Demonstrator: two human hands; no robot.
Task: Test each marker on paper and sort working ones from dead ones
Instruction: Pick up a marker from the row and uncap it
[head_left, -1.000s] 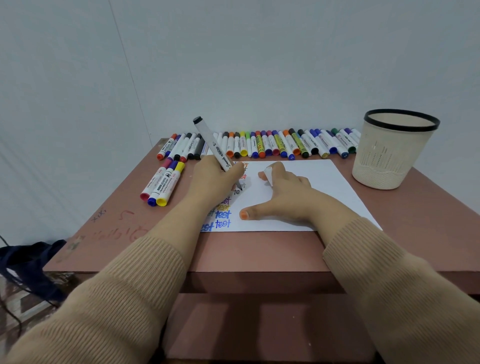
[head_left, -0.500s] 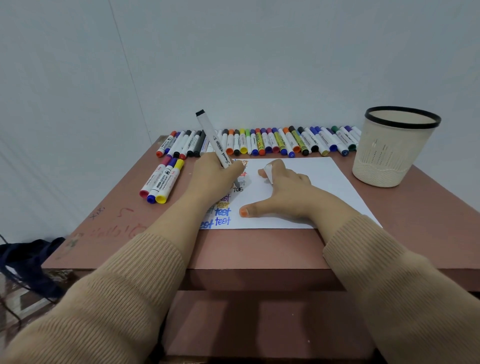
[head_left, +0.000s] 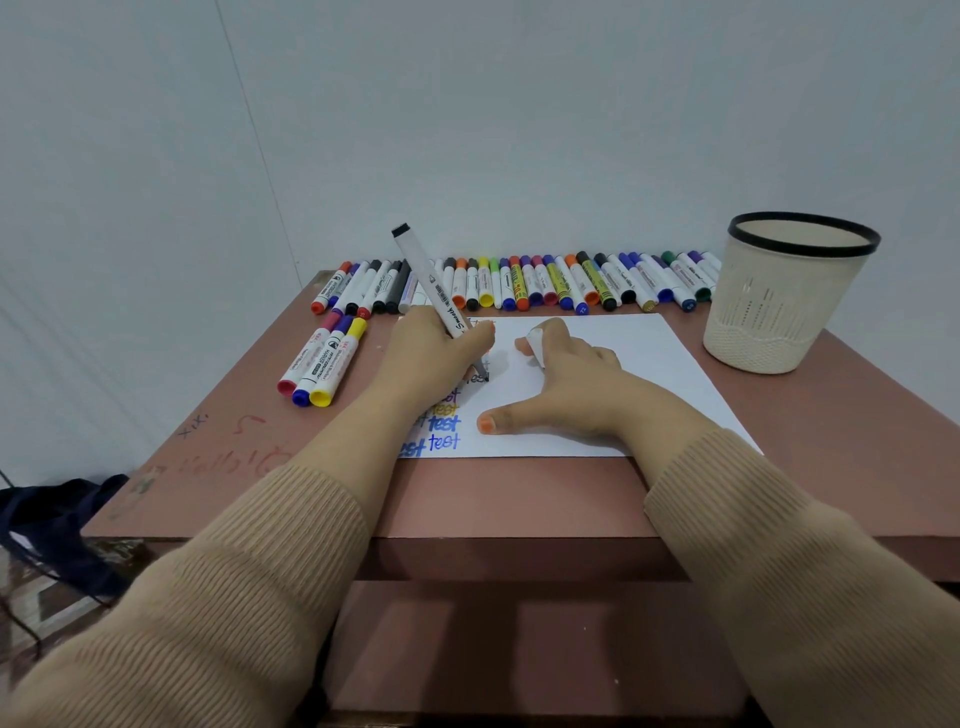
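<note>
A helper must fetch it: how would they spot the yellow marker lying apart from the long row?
Find the white paper on the brown table. Left of it lie three markers side by side. The yellow marker is the one nearest the paper, beside the blue marker and the pink marker.

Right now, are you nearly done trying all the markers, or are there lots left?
Not nearly. Done: several coloured test words on the paper, and three markers set aside on the left. In hand: the left hand grips a black marker, tip on the paper; the right hand rests on the sheet, pinching what looks like its cap. Left: the long row of markers at the back. The basket hides its inside.
</note>
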